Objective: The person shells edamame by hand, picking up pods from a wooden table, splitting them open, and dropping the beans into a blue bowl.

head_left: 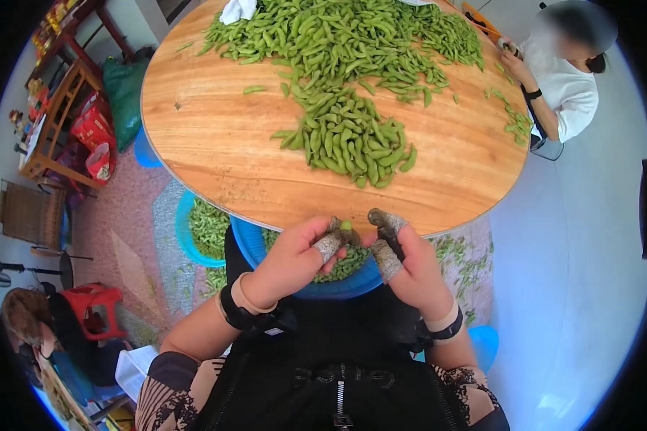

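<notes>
My left hand [295, 255], its thumb and finger wrapped in dirty grey tape, pinches a green soybean pod [346, 225] at the table's near edge. Just to the right, my right hand [413, 269] has the same tape on its thumb and index finger. Their tips stand apart, and I see nothing between them. Below both hands, a blue basin [248, 248] holds shelled green beans [349, 264], partly hidden by my hands. A heap of soybean pods [352, 140] lies on the round wooden table [216, 136] in front of me.
Across the table at right sits a person in a white top [575, 100]. Left of my lap, a turquoise basin [183, 230] of green pods stands on the floor. Another person [72, 337] sits at lower left by a red stool [97, 309]. Pods litter the floor.
</notes>
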A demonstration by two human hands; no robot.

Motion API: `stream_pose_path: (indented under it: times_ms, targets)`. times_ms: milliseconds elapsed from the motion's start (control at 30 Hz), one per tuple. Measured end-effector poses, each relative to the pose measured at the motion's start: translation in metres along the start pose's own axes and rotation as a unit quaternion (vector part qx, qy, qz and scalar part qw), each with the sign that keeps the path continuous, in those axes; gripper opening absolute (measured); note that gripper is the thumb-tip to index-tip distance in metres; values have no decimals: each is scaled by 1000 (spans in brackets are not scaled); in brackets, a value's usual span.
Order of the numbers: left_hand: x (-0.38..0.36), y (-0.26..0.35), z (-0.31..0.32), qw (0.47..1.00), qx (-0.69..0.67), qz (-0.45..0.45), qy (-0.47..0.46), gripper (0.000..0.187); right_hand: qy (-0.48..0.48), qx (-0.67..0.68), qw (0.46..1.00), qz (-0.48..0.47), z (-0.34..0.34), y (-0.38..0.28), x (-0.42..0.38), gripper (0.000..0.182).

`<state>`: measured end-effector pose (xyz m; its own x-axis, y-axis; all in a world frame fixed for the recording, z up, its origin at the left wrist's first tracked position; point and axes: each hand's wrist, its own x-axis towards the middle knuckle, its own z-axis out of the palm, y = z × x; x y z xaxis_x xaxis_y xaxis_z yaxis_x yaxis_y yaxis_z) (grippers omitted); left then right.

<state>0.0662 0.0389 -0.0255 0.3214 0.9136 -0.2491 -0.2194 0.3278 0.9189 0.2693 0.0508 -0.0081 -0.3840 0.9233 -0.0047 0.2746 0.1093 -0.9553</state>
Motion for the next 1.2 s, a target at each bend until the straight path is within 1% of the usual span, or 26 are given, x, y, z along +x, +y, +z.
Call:
stream_pose_path:
  times_ms: [67,133,200,233,333,400,433,467,500,567,600,633,667,700,733,767,800,833,867,900,933,1000,1067,1133,1167,1200]
  targets:
    - [-2,0,1,997,77,30,10,16,-10,-61,998,-33,-1,-8,-4,40]
    - [-3,-2,1,986,153,62,20,15,-62,-34,997,11,0,-15,-6,44]
    - [-3,-6,-1,945,273,175,29,11,-57,-39,997,-29,4,-5,-6,44]
    - [-4,-5,0,945,273,175,29,11,-52,-45,995,-69,6,0,-6,44]
    - [-8,-1,2,939,308,149,39,7,-58,-42,996,-57,7,2,-5,45]
    - [-8,-1,2,863,447,230,58,9,-73,-45,996,-30,4,-4,-4,45]
    - [-9,-2,3,863,447,230,57,9,-88,-48,995,-3,3,-5,-4,46]
    - [-11,-3,4,829,493,257,65,12,-87,-48,995,-2,4,-3,-4,46]
    - [-12,-4,4,792,537,282,72,15,-90,0,996,19,6,2,-4,45]
    - [-10,-10,0,785,536,305,66,11,-91,49,994,42,6,5,-5,43]
    - [-9,-11,-1,777,534,328,61,7,-117,194,965,134,4,6,-5,39]
    - [-11,-9,-2,777,534,328,60,7,-140,333,906,222,3,6,-4,35]
    - [-14,-5,-1,924,348,158,21,7,-139,334,905,223,4,4,-5,35]
    - [-17,-3,0,991,133,-26,-19,8,-131,372,889,232,6,2,-7,32]
    - [-17,-6,-2,991,133,-27,-19,8,-124,409,871,241,9,1,-8,29]
    - [-17,-12,-5,992,-83,-76,-53,13,-124,410,871,241,14,4,-10,29]
    - [-17,-18,-7,944,-295,-120,-83,17,-95,313,932,159,21,13,-12,28]
    - [-16,-25,-10,944,-295,-120,-83,17,-64,209,973,74,26,22,-12,27]
    - [-15,-31,-13,924,-342,-131,-107,21,-65,209,973,74,26,30,-10,27]
    - [-15,-35,-15,902,-387,-141,-132,26,-36,7,996,-82,23,37,-7,27]
    - [-15,-35,-16,901,-387,-142,-131,26,-4,-195,953,-233,22,41,-5,28]
    - [-16,-35,-20,942,-290,-150,-83,23,-8,-161,969,-187,24,39,-8,27]
    - [-17,-29,-21,952,-251,-153,-84,24,-13,-127,982,-139,27,40,-9,28]
    - [-17,-27,-22,961,-211,-155,-87,25,-39,133,990,-24,30,43,-6,24]
    - [-16,-27,-22,958,-204,-172,-104,26,-40,132,990,-24,27,39,-5,24]
    - [-16,-28,-23,955,-196,-189,-121,26,-84,164,982,46,23,32,-3,22]
